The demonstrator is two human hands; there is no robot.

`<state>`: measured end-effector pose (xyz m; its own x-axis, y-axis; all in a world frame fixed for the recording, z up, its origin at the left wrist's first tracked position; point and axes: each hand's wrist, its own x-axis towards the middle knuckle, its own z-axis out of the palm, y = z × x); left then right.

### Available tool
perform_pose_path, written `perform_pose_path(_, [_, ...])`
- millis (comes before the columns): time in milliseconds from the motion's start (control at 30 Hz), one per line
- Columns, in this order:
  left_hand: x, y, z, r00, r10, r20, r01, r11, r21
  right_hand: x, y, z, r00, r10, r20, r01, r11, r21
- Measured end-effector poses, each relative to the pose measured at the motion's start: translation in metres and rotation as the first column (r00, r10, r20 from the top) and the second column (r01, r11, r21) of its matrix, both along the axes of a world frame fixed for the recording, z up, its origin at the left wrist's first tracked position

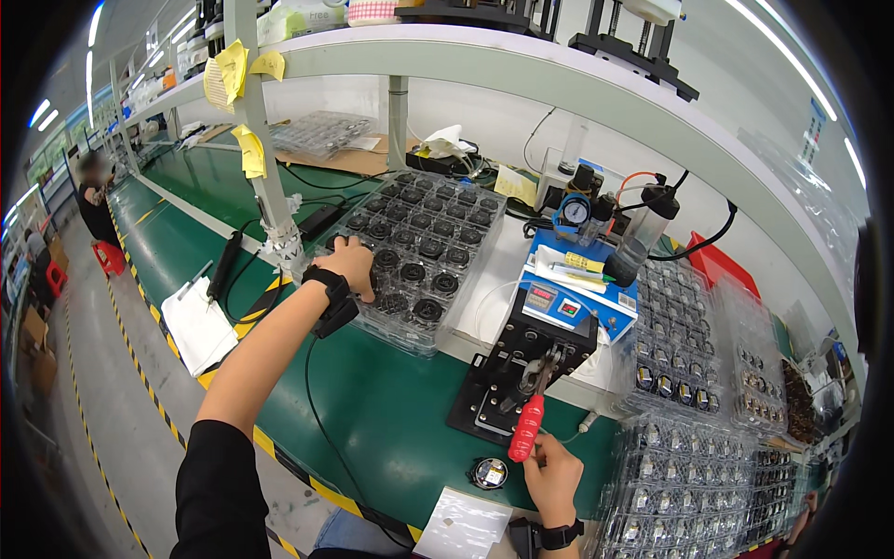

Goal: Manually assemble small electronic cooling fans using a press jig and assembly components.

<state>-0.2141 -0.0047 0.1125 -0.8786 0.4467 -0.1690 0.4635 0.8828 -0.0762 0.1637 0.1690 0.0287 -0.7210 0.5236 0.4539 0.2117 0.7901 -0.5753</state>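
My left hand [350, 267] reaches over the near left side of a clear plastic tray [424, 348] that holds several black round parts [413, 272]. Its fingers curl down into the tray, and whatever lies under the fingertips is hidden. With my right hand [553, 477] I grip the lower end of a red lever handle [527, 429]. That handle belongs to a clamp on a black press fixture [507, 382]. One round part with a silvery middle [489, 473] lies on the green bench, left of my right hand.
Behind the fixture sits a blue control box [589, 303] with a pressure gauge [575, 209]. Stacked clear trays [670, 475] of round parts stand at the right. A white sheet [463, 524] lies at the near edge, a white cloth [198, 324] at the left. A shelf post [264, 177] rises beyond my left hand.
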Motion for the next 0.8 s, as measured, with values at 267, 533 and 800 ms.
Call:
perform_pose_path(267, [-0.011,-0.015,0.002,0.972,-0.235,-0.004,0.235,0.972,0.005,-0.001,0.0,0.001,1.0,0.0,0.003,-0.001,1.0,0.003])
perform_pose_path(533, [-0.003,-0.014,0.01,0.949,-0.301,-0.09,0.299,0.954,-0.032,0.0,0.002,0.002,1.0,0.004,0.019,-0.004,1.0,0.006])
perform_pose_path(800, [0.014,0.005,0.036,0.691,-0.701,-0.179,0.714,0.701,0.01,0.002,0.003,0.002,0.998,-0.004,0.057,0.004,1.0,0.002])
